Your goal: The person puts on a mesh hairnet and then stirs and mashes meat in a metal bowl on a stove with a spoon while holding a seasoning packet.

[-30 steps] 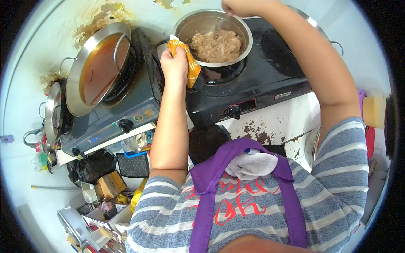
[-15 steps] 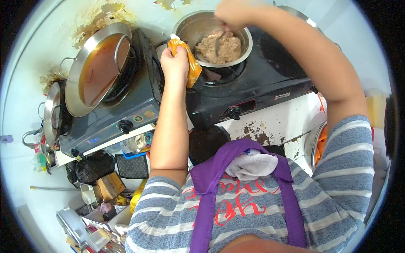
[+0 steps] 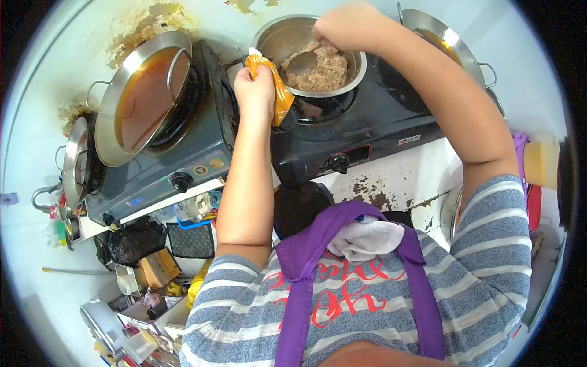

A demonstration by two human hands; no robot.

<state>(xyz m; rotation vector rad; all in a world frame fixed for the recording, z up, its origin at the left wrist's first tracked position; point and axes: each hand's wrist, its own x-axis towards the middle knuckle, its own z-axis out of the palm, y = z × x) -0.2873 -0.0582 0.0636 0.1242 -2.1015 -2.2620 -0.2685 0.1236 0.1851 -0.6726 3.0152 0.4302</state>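
Note:
A metal bowl (image 3: 269, 41) sits on the right-hand stove, holding a lumpy, pale-brown mixture like minced meat (image 3: 330, 73). My right hand (image 3: 345, 27) is closed around the handle of a metal spoon (image 3: 302, 62), whose round end rests on the mixture. At the bowl's left side, my left hand (image 3: 254, 92) grips an orange patterned cloth (image 3: 280, 101), perhaps a pot holder. The cloth lies against the rim; whether the fingers pinch the rim through it is hidden.
To the left, a wide wok (image 3: 110, 137) of reddish-brown liquid stands on another stove (image 3: 214, 140), with a smaller pan (image 3: 74, 162) beyond. Another wok (image 3: 471, 58) is behind my right arm. Boxes and a black bag (image 3: 137, 244) lie below left.
The spoon has turned and shifted left, so its rounded end now shows. My right forearm and elbow have moved slightly left, uncovering more of the right wok. My left hand stays nearly still.

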